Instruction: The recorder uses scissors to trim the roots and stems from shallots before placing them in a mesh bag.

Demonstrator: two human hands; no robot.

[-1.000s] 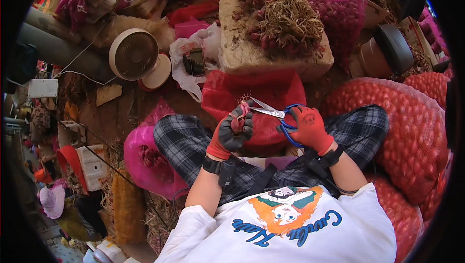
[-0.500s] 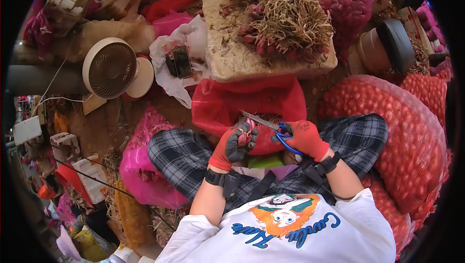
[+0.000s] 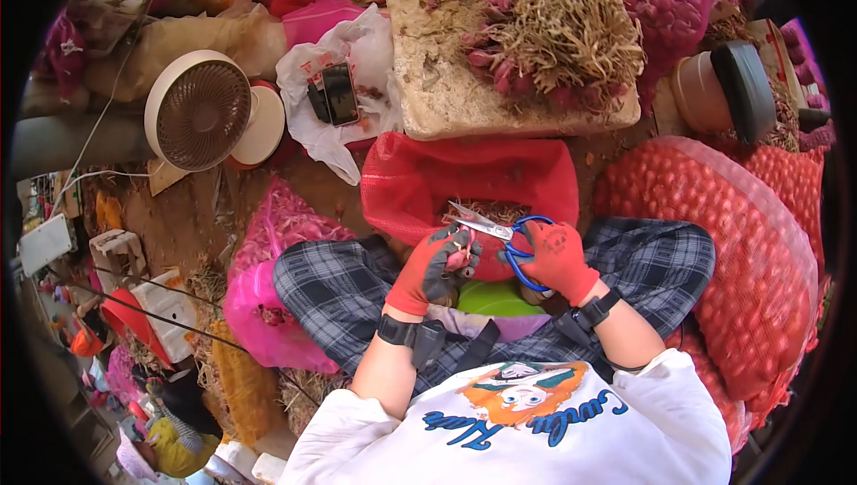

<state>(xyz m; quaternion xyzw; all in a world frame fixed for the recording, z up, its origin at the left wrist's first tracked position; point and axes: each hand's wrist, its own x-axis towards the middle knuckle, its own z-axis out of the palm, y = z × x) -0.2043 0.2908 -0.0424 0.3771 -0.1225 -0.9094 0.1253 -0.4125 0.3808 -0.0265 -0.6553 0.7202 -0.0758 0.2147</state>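
Note:
My left hand (image 3: 427, 273), in a red glove with dark grey palm and fingers, is closed around a few pink-red shallots (image 3: 459, 259). In my right hand (image 3: 564, 262), also red-gloved, is a pair of scissors (image 3: 489, 227) with blue handles. Its handles are spread and its metal blades point left, just above the shallots; whether they touch them I cannot tell. Beyond both hands a red mesh bag (image 3: 406, 177) gapes, with dry trimmings (image 3: 500, 209) inside. A bright green thing (image 3: 494, 298) lies between my legs, below the hands.
Ahead, a pale block (image 3: 424, 74) bears a heap of shallots with dried stems (image 3: 576, 30). Left of it are a white plastic bag (image 3: 299, 70) with a phone (image 3: 340, 94) and a fan (image 3: 198, 110). Full mesh sacks (image 3: 714, 253) crowd my right; a pink bag (image 3: 268, 315) is at left.
The scissors' handles have spread wider and more of the blades shows. The shallots sit lower in my left hand. The surroundings have shifted slightly in the picture.

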